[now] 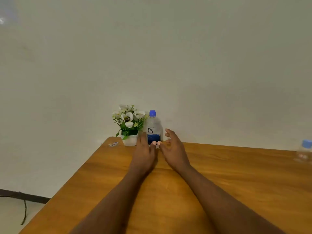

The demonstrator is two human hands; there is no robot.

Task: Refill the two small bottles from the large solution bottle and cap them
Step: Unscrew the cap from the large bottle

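The large clear solution bottle point(153, 128), with a blue cap and a white and blue label, stands upright at the table's far edge against the wall. My left hand point(143, 149) reaches toward its left side with straight fingers and holds nothing. My right hand point(173, 146) hovers at the bottle's right side, fingers spread and relaxed. Between my hands, at the bottle's base, two small pale pinkish tops point(156, 143) show. What lies below those tops is hidden by my hands.
A white pot of artificial flowers point(129, 140) stands just left of the large bottle. A small wrapper point(113, 144) lies near the wooden table's point(236, 174) far left corner. A blurred clear bottle with a blue cap point(303, 152) stands at the right edge.
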